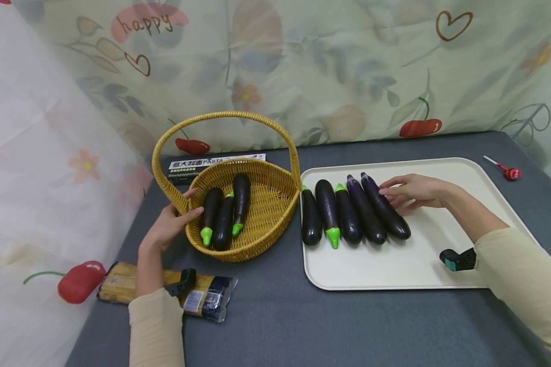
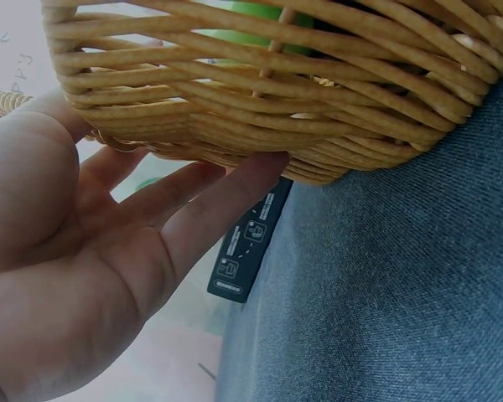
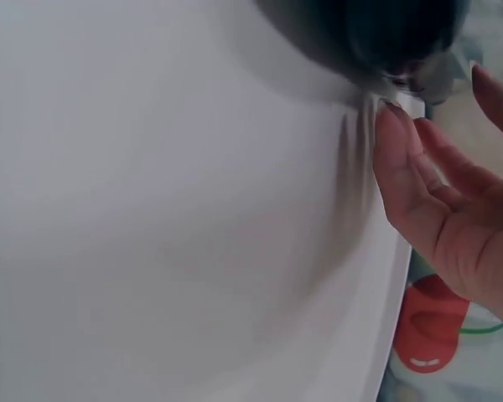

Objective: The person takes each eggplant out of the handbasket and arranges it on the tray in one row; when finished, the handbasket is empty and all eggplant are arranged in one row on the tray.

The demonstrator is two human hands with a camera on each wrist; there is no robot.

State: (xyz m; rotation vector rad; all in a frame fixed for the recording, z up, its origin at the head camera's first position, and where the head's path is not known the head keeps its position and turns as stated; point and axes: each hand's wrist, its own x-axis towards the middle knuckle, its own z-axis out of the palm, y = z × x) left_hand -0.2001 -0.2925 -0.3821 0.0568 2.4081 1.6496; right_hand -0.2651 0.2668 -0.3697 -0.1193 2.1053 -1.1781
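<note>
My left hand (image 1: 167, 227) holds the wicker basket (image 1: 252, 252) at its left side. The thumb lies over the rim and the fingers are against the outer weave (image 2: 235, 117), as the left wrist view shows. Inside the basket lie three dark eggplants (image 1: 223, 219) with green caps. On the white tray (image 1: 376, 272) several eggplants (image 1: 326, 204) lie side by side at the left. Above the tray, my right hand (image 1: 415, 191) is beside the rightmost eggplant (image 1: 385, 206), fingers loosely spread. Whether the fingertips touch it, I cannot tell.
Behind the basket is a black pasta box (image 1: 183, 173). A packet of spaghetti (image 1: 119, 283) lies under the left forearm. The lollipop (image 1: 511, 173) is right of the tray. A patterned cloth (image 1: 303, 76) hangs along the table's back edge.
</note>
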